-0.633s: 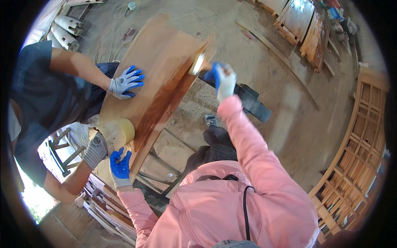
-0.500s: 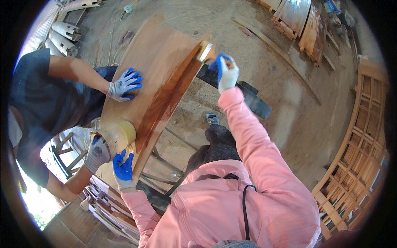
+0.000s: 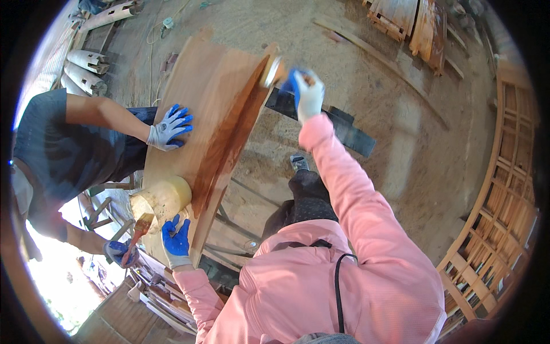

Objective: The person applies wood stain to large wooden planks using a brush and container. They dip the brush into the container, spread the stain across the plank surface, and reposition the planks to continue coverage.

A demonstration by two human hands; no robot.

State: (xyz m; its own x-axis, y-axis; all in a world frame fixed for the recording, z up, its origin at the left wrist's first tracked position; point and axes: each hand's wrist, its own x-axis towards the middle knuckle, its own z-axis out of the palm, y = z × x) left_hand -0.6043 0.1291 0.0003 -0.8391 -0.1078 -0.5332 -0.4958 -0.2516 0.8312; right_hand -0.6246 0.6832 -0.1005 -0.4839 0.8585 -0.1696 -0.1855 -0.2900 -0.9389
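Observation:
A long wooden panel [image 3: 215, 80] lies slanted before me, pale on its left and wet dark brown along its right side. At its far right edge, my right hand [image 3: 308, 94], in a white and blue glove, is closed round a paintbrush [image 3: 271, 71] whose head meets the wood. Near the panel's close end, my left hand [image 3: 176, 239] is palm up with fingers apart, beside a yellowish plastic tub [image 3: 175, 192]. Whether it touches the tub, I cannot tell. A co-worker's gloved hand [image 3: 169, 129] lies flat on the panel; their other hand [image 3: 120, 252] holds a red-handled brush [image 3: 142, 228] by the tub's mouth.
A dark beam [image 3: 349, 132] sits under the panel's right side. One long plank [image 3: 384, 63] lies on the floor at far right, near stacked boards [image 3: 427, 28]. Wooden frames [image 3: 487, 218] stand along the right. Hollowed wooden pieces [image 3: 86, 71] lie at far left.
My right hand has shifted slightly left with the brush along the panel's far edge. The co-worker's lower hand has drawn back from the tub, and a red-handled brush now shows in it.

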